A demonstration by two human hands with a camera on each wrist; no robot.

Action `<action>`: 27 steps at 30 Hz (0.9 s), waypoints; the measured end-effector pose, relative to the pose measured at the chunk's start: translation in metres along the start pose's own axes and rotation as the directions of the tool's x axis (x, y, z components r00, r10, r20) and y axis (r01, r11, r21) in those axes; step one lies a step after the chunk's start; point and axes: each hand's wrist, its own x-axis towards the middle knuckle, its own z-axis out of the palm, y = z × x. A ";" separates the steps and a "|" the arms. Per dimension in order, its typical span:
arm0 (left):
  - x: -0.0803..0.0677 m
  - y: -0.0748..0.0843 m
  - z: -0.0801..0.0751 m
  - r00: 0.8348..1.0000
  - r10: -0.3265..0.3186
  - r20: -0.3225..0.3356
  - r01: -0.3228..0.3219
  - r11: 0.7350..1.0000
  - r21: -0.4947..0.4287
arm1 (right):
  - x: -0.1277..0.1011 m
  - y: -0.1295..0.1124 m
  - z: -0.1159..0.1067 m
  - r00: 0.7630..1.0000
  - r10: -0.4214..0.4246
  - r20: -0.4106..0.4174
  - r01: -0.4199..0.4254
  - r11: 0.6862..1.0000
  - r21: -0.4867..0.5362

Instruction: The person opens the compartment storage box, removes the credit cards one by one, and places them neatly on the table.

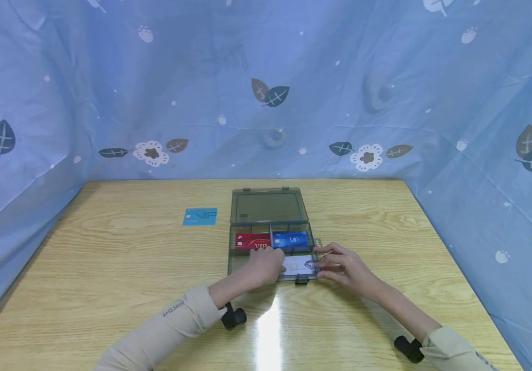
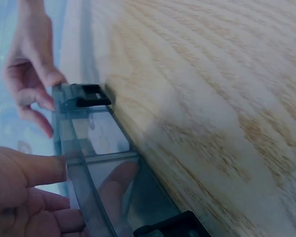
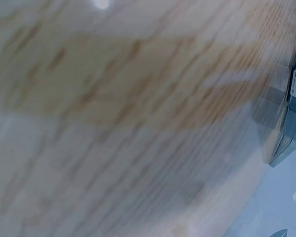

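A clear grey divided plastic box (image 1: 236, 264) lies on the table with its lid (image 1: 268, 206) folded back. A red VIP card (image 1: 252, 240) sits in its back left compartment, a blue VIP card (image 1: 290, 239) in the back right. My left hand (image 1: 262, 265) reaches over the front compartment, fingers curled, and pinches the left end of a white VIP card (image 1: 297, 265). Its fingers partly hide that end. My right hand (image 1: 346, 270) rests loosely bent fingertips along the box's right side, the thumb by the front corner; the left wrist view shows this thumb (image 2: 50, 74) touching the corner.
A light blue VIP card (image 1: 199, 216) lies on the wooden table (image 1: 131, 268), left of the box. Black latches (image 1: 301, 279) project from the box's front edge. A blue patterned cloth (image 1: 229, 93) hangs behind the table and along both sides.
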 end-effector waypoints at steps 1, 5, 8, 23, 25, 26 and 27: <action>0.000 0.000 -0.001 1.000 -0.004 0.020 0.004 1.000 -0.012 | 0.000 -0.001 0.000 1.000 0.007 0.003 -0.007 1.000 0.007; -0.001 -0.001 -0.005 0.994 -0.016 0.104 0.021 0.999 -0.042 | 0.000 -0.003 -0.001 0.999 0.032 0.011 -0.032 0.999 0.012; -0.001 -0.003 -0.006 0.989 -0.016 0.145 0.025 0.998 -0.064 | 0.000 -0.003 -0.002 0.999 0.039 0.018 -0.039 0.999 0.018; -0.003 -0.010 -0.010 0.984 0.034 0.173 -0.003 0.984 -0.176 | 0.001 -0.006 -0.001 1.000 -0.001 -0.001 0.001 1.000 -0.014; -0.004 -0.011 -0.011 0.988 0.031 0.152 -0.002 0.982 -0.189 | 0.004 -0.012 -0.002 1.000 -0.006 -0.005 0.006 1.000 -0.018; -0.005 -0.012 -0.011 0.990 0.028 0.141 0.000 0.980 -0.197 | 0.005 -0.015 -0.003 1.000 -0.007 -0.005 0.007 1.000 -0.014; -0.005 -0.012 -0.011 0.992 0.025 0.124 0.000 0.980 -0.198 | 0.007 -0.019 -0.004 1.000 -0.008 -0.003 0.008 1.000 -0.001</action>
